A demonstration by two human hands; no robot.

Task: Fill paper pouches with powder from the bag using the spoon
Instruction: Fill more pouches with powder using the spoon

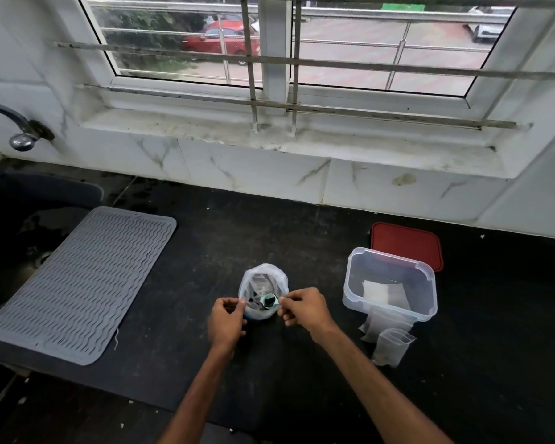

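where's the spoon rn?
Head view, middle of the counter: the spoon is over the mouth of the bag, pinched by the right hand; the left hand holds the bag's rim. The box stands to the right.

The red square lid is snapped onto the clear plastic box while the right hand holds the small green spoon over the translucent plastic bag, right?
No. In the head view the red square lid lies on the black counter behind the clear plastic box, which stands open. The right hand does hold the small green spoon over the translucent plastic bag.
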